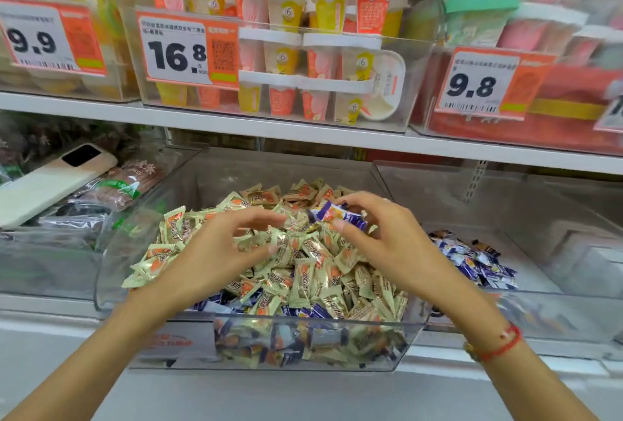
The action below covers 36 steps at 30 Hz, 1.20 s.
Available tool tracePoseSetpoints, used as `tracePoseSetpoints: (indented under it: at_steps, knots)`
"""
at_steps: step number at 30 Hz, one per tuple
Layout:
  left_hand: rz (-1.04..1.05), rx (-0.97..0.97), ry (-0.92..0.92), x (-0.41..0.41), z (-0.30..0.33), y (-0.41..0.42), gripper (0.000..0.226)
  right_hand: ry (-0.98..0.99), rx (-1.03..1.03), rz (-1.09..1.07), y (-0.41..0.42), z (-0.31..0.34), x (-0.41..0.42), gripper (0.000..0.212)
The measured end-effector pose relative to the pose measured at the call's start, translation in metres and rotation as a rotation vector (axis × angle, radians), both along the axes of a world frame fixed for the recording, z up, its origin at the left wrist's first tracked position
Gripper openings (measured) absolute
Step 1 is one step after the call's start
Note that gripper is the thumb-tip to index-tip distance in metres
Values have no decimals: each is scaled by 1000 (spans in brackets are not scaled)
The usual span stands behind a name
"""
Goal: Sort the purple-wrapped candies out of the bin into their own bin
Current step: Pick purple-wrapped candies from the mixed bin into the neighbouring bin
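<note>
Over the middle bin point(111, 272): right hand point(387, 245) pinching purple candies point(337, 213), left hand point(215, 245) loose-fingered, holding nothing. Small purple pile point(472, 259) already in right bin point(556, 218). Plenty more purple point(310, 311) buried near the front. Nowhere near done, probably.

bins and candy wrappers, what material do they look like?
Bin: clear rigid plastic, probably acrylic; glossy, contents show through the front wall.
Cream wrappers: thin plastic film, likely, slightly shiny, with crimped zigzag ends.
Purple candy in the right hand: same kind of film, glossy print.
</note>
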<state>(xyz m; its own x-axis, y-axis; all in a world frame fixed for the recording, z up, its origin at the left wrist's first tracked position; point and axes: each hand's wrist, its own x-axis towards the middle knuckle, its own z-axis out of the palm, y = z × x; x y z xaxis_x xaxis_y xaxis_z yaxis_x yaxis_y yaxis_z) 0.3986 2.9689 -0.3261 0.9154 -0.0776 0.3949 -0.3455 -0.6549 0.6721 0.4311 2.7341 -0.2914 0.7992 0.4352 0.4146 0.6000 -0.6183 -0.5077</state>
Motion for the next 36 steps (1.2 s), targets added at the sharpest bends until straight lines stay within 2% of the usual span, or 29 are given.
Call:
tracePoseSetpoints:
  at_steps: [3, 5, 7, 11, 12, 14, 16, 19, 21, 22, 25, 27, 31, 33, 34, 36]
  knots:
    - [76, 525, 31, 3, -5, 15, 45, -202, 101, -244, -49, 4, 3, 22]
    - [77, 676, 112, 4, -7, 19, 52, -250, 46, -390, -76, -3, 20, 19]
    - [80, 687, 129, 4, -8, 19, 54, -219, -76, -437, -95, -14, 43, 21]
    - [72, 669, 89, 2, -9, 20, 54, 73, -407, -364, -115, -27, 64, 40]
    - [64, 669, 73, 1, -8, 22, 55, 90, -432, -359, -116, -28, 63, 44]
    - [61, 652, 20, -4, 0, 26, 56, -31, -326, -377, -111, -26, 55, 41]
    - [64, 630, 10, -11, 12, 34, 52, -226, -117, -333, -94, -21, 38, 33]
    - [-27, 639, 173, -21, 22, 48, 46, -312, 93, -88, -48, -8, 10, 23]
    - [-84, 644, 258, -23, 19, 50, 45, -190, 33, 160, -10, -3, 0, 21]
    - [-73, 660, 258, -22, 15, 50, 44, -81, -62, 281, 8, -4, -1, 23]
    - [25, 720, 144, -15, 4, 47, 39, 123, -457, 528, 56, -21, 13, 43]
    - [75, 739, 84, -10, -1, 44, 34, 188, -570, 603, 72, -31, 23, 46]
    - [133, 816, 98, 0, -6, 35, 34, 253, -584, 606, 75, -31, 29, 28]
    - [146, 830, 91, 3, -5, 31, 29, 217, -588, 581, 67, -31, 26, 24]
    - [170, 793, 65, 3, -5, 30, 24, 199, -544, 548, 63, -31, 24, 22]
    - [263, 657, -18, 6, -5, 31, 17, 169, -318, 439, 58, -25, 23, 16]
